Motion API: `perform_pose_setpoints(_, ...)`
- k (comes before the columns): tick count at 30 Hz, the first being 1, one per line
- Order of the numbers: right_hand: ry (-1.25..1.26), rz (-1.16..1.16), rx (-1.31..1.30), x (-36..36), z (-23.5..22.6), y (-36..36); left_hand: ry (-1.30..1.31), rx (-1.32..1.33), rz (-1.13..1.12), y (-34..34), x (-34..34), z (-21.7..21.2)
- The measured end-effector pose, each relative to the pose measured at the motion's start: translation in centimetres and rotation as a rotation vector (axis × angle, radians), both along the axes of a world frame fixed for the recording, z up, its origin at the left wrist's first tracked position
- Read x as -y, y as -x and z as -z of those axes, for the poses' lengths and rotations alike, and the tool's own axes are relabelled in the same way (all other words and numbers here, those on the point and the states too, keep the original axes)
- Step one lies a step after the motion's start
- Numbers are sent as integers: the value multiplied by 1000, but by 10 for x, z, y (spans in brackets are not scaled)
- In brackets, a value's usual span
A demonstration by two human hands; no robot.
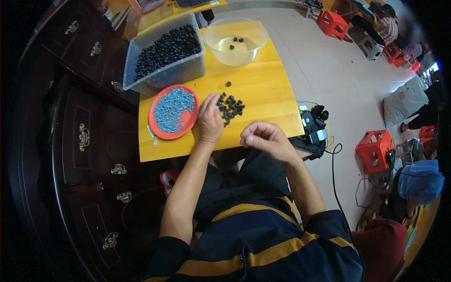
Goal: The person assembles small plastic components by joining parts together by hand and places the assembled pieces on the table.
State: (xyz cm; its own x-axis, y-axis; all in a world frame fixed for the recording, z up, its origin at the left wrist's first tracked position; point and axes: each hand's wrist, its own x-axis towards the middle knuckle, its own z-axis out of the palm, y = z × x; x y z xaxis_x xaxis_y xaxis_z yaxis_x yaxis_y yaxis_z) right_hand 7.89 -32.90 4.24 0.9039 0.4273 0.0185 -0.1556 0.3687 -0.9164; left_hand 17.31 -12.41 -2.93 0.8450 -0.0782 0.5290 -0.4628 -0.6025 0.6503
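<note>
My left hand [210, 121] rests on the yellow table between a red plate and a loose pile of small black plastic parts [231, 109]. Its fingers are stretched out along the pile's left side, and nothing shows in its grip. Off the table's front edge, to the right of the pile, my right hand [266, 137] is curled with thumb and forefinger close together; whether a small piece is between them I cannot make out. The red plate [193, 123] holds many small bluish metal pins or screws [170, 109]. One single black part [228, 84] lies behind the pile.
A grey plastic bin [177, 77] full of black parts stands at the back left. Beside it is a clear round tub [259, 43] with a few parts inside. Dark cabinets [77, 127] line the left. Red stools [374, 151], cables and other people are to the right.
</note>
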Motion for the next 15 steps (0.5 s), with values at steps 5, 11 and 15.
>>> perform_pose_setpoints(5, 507, 268, 300, -6, 40, -56, -12, 47, 49, 23, -6, -14)
perform_pose_setpoints(11, 843, 425, 641, -30, 61, -66, 31, 73, 1, 60, -37, -27)
perform_pose_setpoints(15, 966, 386, 673, -48, 56, -59, 62, -31, -86, 69, -66, -36)
